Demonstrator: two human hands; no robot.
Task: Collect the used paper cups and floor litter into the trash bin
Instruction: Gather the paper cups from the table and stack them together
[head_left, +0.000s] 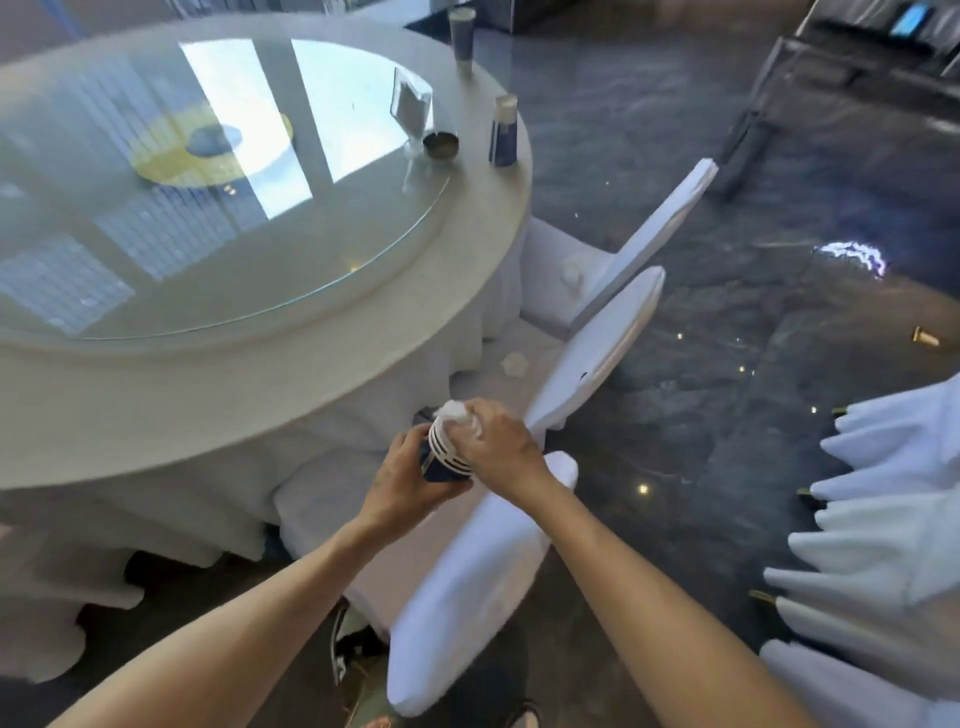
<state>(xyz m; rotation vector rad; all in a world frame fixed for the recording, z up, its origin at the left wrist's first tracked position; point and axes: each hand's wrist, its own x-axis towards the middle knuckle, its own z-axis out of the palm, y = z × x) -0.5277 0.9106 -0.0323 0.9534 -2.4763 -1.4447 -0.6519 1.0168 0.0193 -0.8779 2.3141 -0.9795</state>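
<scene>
My left hand (410, 475) holds a stack of blue-and-white paper cups (448, 454) just below the table's edge. My right hand (501, 449) is shut on a crumpled white tissue (453, 409) at the mouth of the top cup. Two more blue paper cups stand on the round table: one (504, 131) near its right edge, another (462, 35) at the far edge. Two white paper wads lie on the chair seats, one (514, 364) on the nearer seat and one (571, 271) on the farther. No trash bin is in view.
The round table (311, 384) has a white cloth and a glass turntable (218, 171). A small metal bowl (440, 145) and a clear card stand (410, 111) sit on it. White-covered chairs (597, 358) crowd its right side; another draped table edge (883, 519) is far right. Dark glossy floor.
</scene>
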